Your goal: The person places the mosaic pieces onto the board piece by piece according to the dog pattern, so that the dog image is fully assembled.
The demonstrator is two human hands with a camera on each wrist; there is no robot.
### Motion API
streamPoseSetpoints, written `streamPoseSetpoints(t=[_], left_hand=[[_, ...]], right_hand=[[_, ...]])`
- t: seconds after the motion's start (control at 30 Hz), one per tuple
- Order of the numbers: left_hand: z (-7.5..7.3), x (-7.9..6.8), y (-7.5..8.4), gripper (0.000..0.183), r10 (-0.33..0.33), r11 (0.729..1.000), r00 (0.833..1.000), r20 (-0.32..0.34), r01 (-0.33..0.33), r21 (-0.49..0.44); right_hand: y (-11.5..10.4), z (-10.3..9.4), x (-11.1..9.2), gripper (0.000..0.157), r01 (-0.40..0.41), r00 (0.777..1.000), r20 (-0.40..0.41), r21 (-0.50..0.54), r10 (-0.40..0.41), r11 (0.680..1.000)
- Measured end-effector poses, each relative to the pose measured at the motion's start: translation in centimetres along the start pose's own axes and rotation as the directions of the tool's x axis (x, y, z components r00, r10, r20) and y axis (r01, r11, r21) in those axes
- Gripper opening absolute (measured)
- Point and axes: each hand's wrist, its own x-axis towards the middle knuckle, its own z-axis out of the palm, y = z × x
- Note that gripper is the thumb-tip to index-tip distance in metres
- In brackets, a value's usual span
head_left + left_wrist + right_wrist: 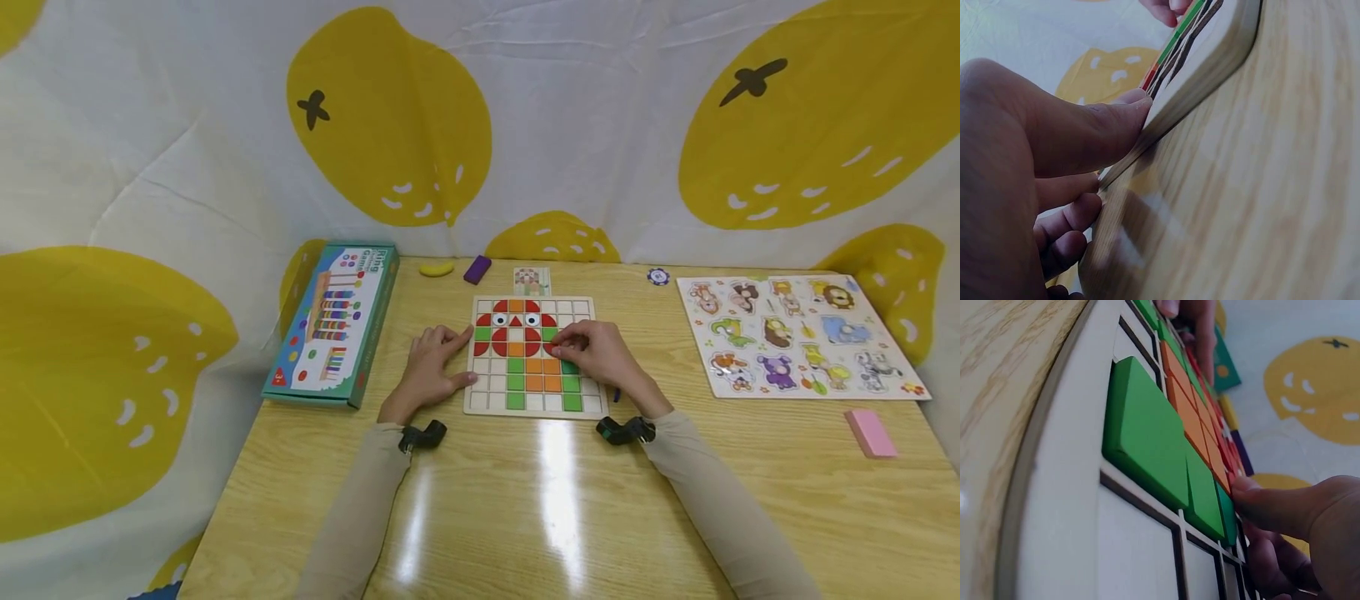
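Observation:
A wooden grid board [487,402] holds red, orange, green and white tiles forming a figure with two eyes. My left hand [431,371] lies at the board's left edge, thumb and index finger spread along it. In the left wrist view the thumb [1100,134] touches the rim, with the other fingers bent below. Over the board's right side, my right hand [600,350] pinches a red tile [550,347] with thumb and forefinger, the fingertips partly covering it. A dark green tile [1225,515] lies close by its thumb, beside green tiles [1147,431] and orange tiles [533,383].
A picture card [532,282] lies behind the board, with a purple block [477,269], yellow banana [437,269] and poker chip [657,276] nearby. A game box [330,325] stands left; an animal puzzle [802,333] and pink block [871,433] lie right. A dark blue piece [617,395] is beside the board.

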Motion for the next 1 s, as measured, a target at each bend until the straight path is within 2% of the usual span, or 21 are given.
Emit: streamPoseSetpoints(t=[0.2,0.3,0.4,0.5,0.63,0.73,0.83,0.93,1.0], left_hand=[[0.3,0.1,0.1,0.083,0.005,1.000,1.000,-0.005,-0.005,0.001],[0.5,0.1,0.2,0.083,0.013,1.000,1.000,0.006,-0.013,-0.004],[0.5,0.1,0.3,0.083,0.026,1.000,1.000,0.015,-0.026,-0.001],[0.2,-0.1,0.3,0.083,0.022,1.000,1.000,0.015,-0.023,0.005],[-0.3,-0.4,0.2,0.082,0.000,1.000,1.000,0.003,0.000,-0.002],[-0.5,-0.5,-0.1,0.082,-0.003,1.000,1.000,-0.005,0.003,-0.006],[-0.3,-0.4,-0.2,0.081,0.007,1.000,1.000,-0.005,-0.008,-0.007],[-0.1,-0.2,-0.2,0.082,0.018,1.000,1.000,-0.001,-0.018,-0.015],[0.0,-0.1,-0.2,0.082,0.021,1.000,1.000,-0.002,-0.021,-0.017]], right_hand=[[0.1,-0.2,-0.6,0.015,0.015,0.999,-0.050,0.003,-0.015,1.000],[0.3,-1.3,-2.0,0.021,0.038,0.995,-0.093,-0.035,-0.041,0.999],[0.7,-3.0,-4.3,0.025,0.009,0.991,-0.133,-0.088,-0.020,0.996],[1.4,-4.3,-6.6,0.028,-0.062,0.993,-0.106,-0.114,0.050,0.992],[1.9,-4.7,-8.6,0.033,-0.113,0.994,-0.021,-0.118,0.111,0.987],[1.9,-4.1,-9.2,0.030,-0.112,0.994,-0.010,-0.115,0.111,0.987],[1.5,-3.7,-9.5,0.020,-0.103,0.994,-0.031,-0.126,0.100,0.987],[1.2,-3.8,-9.8,0.009,-0.081,0.996,-0.033,-0.138,0.077,0.987],[1.3,-4.0,-10.0,0.008,-0.057,0.998,-0.026,-0.135,0.054,0.989]])
